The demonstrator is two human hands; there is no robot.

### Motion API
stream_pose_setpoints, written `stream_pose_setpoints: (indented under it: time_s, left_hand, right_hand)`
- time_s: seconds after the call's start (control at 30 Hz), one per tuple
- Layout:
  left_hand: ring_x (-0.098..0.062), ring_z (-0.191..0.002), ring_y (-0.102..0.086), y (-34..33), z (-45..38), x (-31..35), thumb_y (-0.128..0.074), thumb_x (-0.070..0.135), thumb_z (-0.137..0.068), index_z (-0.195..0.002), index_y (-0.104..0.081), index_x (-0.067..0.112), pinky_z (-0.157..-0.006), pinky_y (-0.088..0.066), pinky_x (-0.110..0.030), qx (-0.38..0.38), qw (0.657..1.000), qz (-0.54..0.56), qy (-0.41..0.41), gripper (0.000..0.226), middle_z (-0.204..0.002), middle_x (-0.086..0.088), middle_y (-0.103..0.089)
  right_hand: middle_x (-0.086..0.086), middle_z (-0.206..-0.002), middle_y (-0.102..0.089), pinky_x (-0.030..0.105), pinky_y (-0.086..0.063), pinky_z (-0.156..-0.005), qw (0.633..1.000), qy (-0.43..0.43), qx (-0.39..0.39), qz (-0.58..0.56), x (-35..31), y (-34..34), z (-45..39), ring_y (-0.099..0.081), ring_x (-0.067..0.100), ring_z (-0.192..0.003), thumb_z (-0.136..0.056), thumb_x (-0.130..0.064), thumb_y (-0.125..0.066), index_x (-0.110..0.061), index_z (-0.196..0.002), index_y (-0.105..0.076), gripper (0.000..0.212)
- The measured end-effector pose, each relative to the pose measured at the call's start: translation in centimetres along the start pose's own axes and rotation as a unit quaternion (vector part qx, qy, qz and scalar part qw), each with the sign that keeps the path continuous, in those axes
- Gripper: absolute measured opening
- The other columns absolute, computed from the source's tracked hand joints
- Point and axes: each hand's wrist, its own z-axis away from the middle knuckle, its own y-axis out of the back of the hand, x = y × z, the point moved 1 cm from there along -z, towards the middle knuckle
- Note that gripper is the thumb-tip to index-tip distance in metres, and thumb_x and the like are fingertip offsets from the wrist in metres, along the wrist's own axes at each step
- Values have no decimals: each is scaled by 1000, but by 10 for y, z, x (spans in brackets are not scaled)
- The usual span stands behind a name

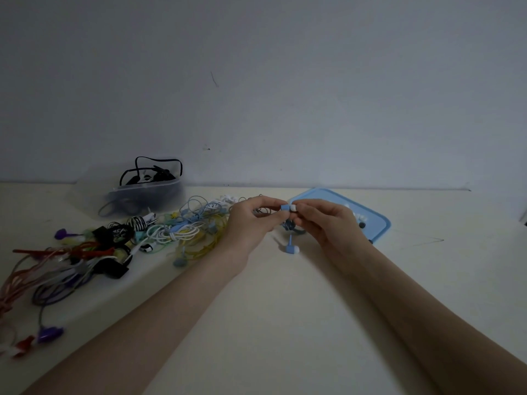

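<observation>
Head view: left hand [251, 223] and right hand [328, 223] pinch a blue earbud [284, 208] just left of the blue lid [328, 193], with the right fingers on its white tip [293, 208]. The tip appears mid-fitting, and the next move calls for a steady, straight push.

No readable text, labels, brands or numbers anywhere on earbuds, cables, lid or container.

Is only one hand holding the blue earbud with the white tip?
No, the left hand pinches the earbud at its blue end and the right hand pinches its white tip.
</observation>
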Motion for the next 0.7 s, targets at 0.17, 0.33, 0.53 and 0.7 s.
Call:
stream_pose_setpoints:
  time_s: [0.17, 0.33, 0.53, 0.7]
  left_hand:
    - [4, -68, -62, -1, 3, 2, -73, 11, -76, -78, -71, 22, -65, -47, -14, -12, 1000, 14, 12, 11, -73, 13, -70]
    - [-5, -75, -64, -1, 4, 4, -74, 9, -74, -79, -71, 19, -74, -49, -22, -11, 999, 44, 26, 11, -79, 5, -72]
    - [1, -71, -61, -1, 5, 3, -69, 6, -78, -84, -70, 19, -67, -47, -10, -32, 995, 84, 46, 14, -75, 7, -70]
    - [0, -74, -59, -1, 4, 2, -66, 8, -81, -89, -70, 17, -69, -44, -14, -75, 977, 165, 113, 12, -75, 9, -68]
  right_hand:
    - [5, -76, -72, 16, -54, -70, 1000, 3, 1, -3, -1, 1, 1, -66, 8, -67, -87, 3, -55, 2, -85, -68, 13]
    - [1, -74, -73, 13, -52, -67, 1000, -5, -4, -6, -4, 0, 3, -68, 6, -69, -88, 4, -53, 1, -85, -67, 15]
    - [4, -74, -72, 11, -52, -63, 997, -49, -10, -64, -5, -1, 3, -68, 6, -68, -88, 3, -51, 1, -84, -68, 17]
    - [6, -73, -71, 10, -52, -59, 991, -83, -17, -101, -7, -2, 3, -67, 6, -63, -88, 3, -51, 5, -91, -65, 14]
